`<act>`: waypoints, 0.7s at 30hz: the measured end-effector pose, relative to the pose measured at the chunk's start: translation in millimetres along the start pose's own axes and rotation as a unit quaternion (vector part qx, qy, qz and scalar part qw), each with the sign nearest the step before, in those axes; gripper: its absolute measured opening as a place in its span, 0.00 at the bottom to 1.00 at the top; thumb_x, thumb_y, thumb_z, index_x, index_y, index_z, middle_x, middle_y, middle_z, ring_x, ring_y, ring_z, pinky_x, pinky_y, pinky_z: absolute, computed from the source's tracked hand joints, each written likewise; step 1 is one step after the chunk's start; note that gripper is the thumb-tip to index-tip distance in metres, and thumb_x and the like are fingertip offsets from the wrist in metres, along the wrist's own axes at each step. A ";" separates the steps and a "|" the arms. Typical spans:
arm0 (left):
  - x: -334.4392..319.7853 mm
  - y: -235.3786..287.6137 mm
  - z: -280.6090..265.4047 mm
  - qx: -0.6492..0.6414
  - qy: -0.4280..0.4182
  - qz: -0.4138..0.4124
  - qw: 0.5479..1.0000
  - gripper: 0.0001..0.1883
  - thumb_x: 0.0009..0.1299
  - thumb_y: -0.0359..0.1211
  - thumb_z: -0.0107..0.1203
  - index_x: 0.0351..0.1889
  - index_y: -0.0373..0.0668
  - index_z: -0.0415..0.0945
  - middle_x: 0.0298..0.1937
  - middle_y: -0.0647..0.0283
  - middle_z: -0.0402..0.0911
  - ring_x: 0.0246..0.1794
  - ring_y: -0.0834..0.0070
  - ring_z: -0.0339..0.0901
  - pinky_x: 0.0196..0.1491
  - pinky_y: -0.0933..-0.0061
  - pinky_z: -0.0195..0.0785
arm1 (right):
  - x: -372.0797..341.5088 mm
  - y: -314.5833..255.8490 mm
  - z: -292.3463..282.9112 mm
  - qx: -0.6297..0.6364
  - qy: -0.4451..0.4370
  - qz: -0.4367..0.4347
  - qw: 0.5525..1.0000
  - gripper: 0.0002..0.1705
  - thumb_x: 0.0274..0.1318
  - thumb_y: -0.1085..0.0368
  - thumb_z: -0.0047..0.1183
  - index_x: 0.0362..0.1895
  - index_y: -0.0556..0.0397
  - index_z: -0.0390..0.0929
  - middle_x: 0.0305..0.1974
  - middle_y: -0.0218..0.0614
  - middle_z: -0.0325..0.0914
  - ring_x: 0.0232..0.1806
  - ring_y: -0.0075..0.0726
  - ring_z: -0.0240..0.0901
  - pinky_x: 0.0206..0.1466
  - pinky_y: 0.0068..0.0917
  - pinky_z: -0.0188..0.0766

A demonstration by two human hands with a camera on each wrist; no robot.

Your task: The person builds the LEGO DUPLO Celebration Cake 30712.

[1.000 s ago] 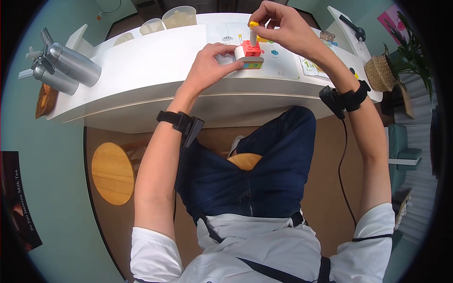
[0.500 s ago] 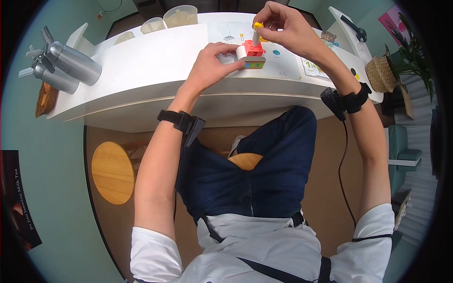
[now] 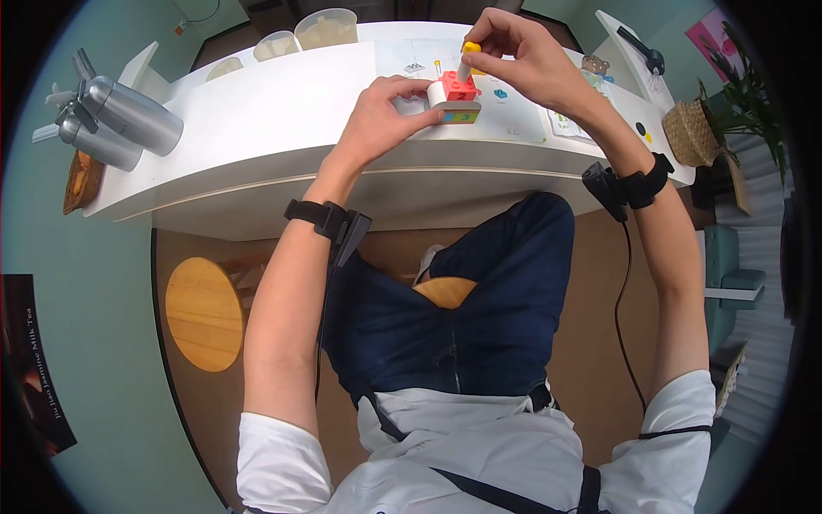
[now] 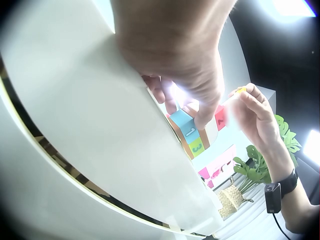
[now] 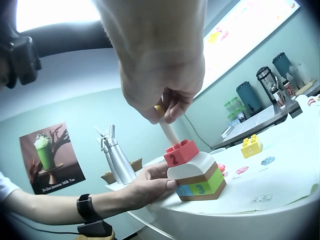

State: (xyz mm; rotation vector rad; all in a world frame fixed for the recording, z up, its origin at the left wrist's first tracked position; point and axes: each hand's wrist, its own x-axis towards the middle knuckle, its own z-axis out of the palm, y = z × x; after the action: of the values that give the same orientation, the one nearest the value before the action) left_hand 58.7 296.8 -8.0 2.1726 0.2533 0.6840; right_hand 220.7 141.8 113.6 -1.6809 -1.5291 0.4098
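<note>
My left hand grips the left side of a small stack of toy bricks, thumb on its near face. At the bottom, a brown-edged layer holds a green brick marked 3 and a blue brick marked 1. Above it sits a rounded white block, topped by a red brick marked 2. With fingertips and thumb, my right hand pinches the yellow tip of a white toy candle. The candle's lower end meets the red brick's studs, and it leans.
A yellow brick marked 4 lies on the printed sheet behind the stack. Translucent tubs stand at the table's back left, metal whipped-cream dispensers at far left. On the right are a booklet and a woven plant basket.
My right hand has shifted slightly right and toward me, and the candle leans more to the right over the red brick. My left hand keeps its hold on the stack.
</note>
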 end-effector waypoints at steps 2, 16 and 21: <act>-0.1 0.9 0.1 0.001 -0.001 -0.003 1.000 0.25 0.59 0.44 0.72 0.51 0.41 0.85 0.45 0.64 0.85 0.42 0.74 0.75 0.47 0.73 0.67 | -1.1 -2.6 0.8 -0.022 0.005 -0.005 1.000 0.09 0.61 0.66 0.62 0.37 0.58 0.76 0.28 0.29 0.79 0.31 0.19 0.73 0.37 0.22 0.70; 0.2 3.2 -1.5 0.005 -0.004 0.011 1.000 0.26 0.60 0.44 0.72 0.53 0.42 0.84 0.45 0.64 0.85 0.42 0.75 0.75 0.45 0.73 0.67 | -7.5 14.9 5.6 -0.080 0.040 0.011 0.996 0.13 0.61 0.63 0.64 0.46 0.56 0.78 0.38 0.28 0.78 0.39 0.19 0.72 0.47 0.21 0.73; -0.9 5.5 -3.5 0.010 -0.013 -0.009 1.000 0.27 0.60 0.44 0.72 0.55 0.42 0.83 0.46 0.64 0.84 0.43 0.76 0.75 0.45 0.73 0.67 | -23.9 62.2 2.4 -0.031 0.129 0.005 0.991 0.18 0.61 0.54 0.63 0.46 0.54 0.80 0.38 0.29 0.81 0.36 0.22 0.73 0.43 0.23 0.72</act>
State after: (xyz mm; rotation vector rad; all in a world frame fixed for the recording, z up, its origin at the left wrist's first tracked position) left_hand 55.8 295.2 -2.4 2.1940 0.2668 0.6438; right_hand 255.9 124.0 59.9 -1.7161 -1.3563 0.1428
